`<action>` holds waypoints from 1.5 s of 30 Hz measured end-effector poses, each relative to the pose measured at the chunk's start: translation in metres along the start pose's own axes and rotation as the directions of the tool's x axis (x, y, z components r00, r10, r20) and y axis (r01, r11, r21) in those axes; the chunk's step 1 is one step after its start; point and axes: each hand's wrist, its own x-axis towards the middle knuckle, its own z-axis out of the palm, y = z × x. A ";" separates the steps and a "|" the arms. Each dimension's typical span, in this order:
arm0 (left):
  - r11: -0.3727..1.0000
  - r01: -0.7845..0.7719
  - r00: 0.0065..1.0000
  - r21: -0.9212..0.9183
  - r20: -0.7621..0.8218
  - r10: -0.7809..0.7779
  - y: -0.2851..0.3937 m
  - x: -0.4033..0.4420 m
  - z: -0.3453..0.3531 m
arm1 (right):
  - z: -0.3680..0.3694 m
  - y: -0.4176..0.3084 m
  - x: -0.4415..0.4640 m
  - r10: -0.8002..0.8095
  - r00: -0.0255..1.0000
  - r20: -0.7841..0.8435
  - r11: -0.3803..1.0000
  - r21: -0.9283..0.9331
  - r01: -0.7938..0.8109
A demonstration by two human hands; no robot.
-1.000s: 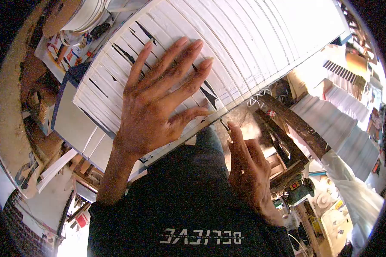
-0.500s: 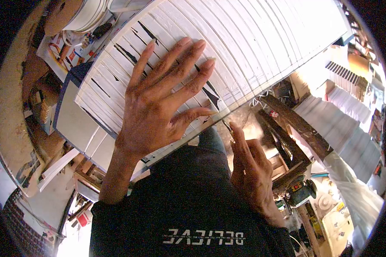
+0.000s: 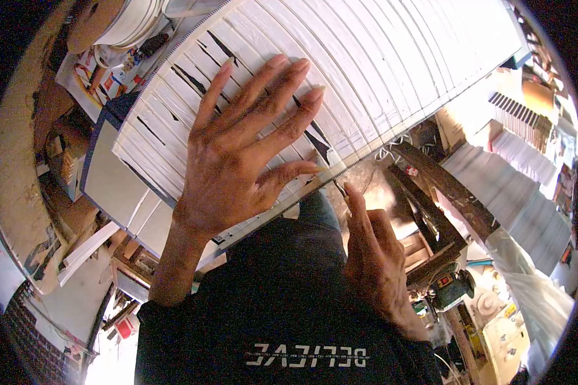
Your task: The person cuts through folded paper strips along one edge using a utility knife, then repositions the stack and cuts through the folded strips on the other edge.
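The far edge of the white ribbed panel (image 3: 379, 70) runs off the top, and glare washes out its upper-right ribs. The left hand (image 3: 228, 147) covers a patch of it; the palm is out of sight. Most of the thin dark tool (image 3: 339, 187) is hidden in the right hand (image 3: 376, 256), too slight to identify. The bottom edge crops the black shirt (image 3: 270, 321). Markings on the small machine (image 3: 453, 287) are too small to read.
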 end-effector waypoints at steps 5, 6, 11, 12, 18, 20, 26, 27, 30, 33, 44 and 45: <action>1.000 -0.006 1.000 -0.004 0.000 0.006 -0.001 0.000 0.001 | -0.004 -0.005 0.001 0.021 1.000 0.013 1.000 0.004 -0.021; 1.000 -0.003 1.000 -0.001 0.002 0.003 0.000 0.000 0.001 | -0.005 -0.008 0.000 0.025 1.000 0.012 1.000 0.005 -0.025; 1.000 -0.007 1.000 0.014 0.012 0.007 0.000 0.001 -0.002 | -0.021 -0.029 -0.010 0.123 0.989 0.081 0.978 -0.177 -0.107; 1.000 -0.002 1.000 0.010 0.006 0.002 0.001 0.001 -0.002 | -0.021 -0.029 -0.009 0.121 0.990 0.079 0.978 -0.178 -0.105; 1.000 0.004 1.000 0.018 -0.002 -0.004 0.004 0.001 -0.001 | -0.021 -0.038 0.000 0.167 0.980 0.105 0.957 -0.258 -0.136; 1.000 0.010 1.000 0.024 -0.014 -0.010 0.005 0.000 0.000 | -0.022 -0.039 0.001 0.192 0.973 0.128 0.960 -0.230 -0.159; 0.999 0.035 0.999 0.031 0.029 -0.036 0.006 -0.008 -0.005 | -0.030 -0.011 -0.030 0.301 0.938 0.172 0.909 -0.349 -0.228; 0.999 0.043 0.999 0.032 0.025 -0.044 0.005 -0.010 -0.005 | -0.029 -0.012 -0.029 0.296 0.939 0.177 0.909 -0.353 -0.220; 1.000 0.028 0.999 0.010 0.027 -0.029 0.003 -0.015 -0.006 | -0.016 -0.020 -0.027 0.180 0.968 -0.173 0.984 0.019 -0.180; 1.000 -0.003 1.000 0.026 0.012 0.002 0.000 -0.015 -0.004 | -0.002 -0.022 -0.012 0.095 0.980 -0.173 0.995 0.035 -0.091; 0.999 -0.014 1.000 -0.032 0.021 0.014 -0.004 -0.015 -0.006 | 0.012 -0.024 -0.001 0.075 0.991 -0.112 0.996 0.050 -0.069; 0.999 -0.011 1.000 -0.032 0.020 0.012 -0.004 -0.015 -0.007 | 0.012 -0.023 -0.001 0.073 0.991 -0.110 0.997 0.049 -0.068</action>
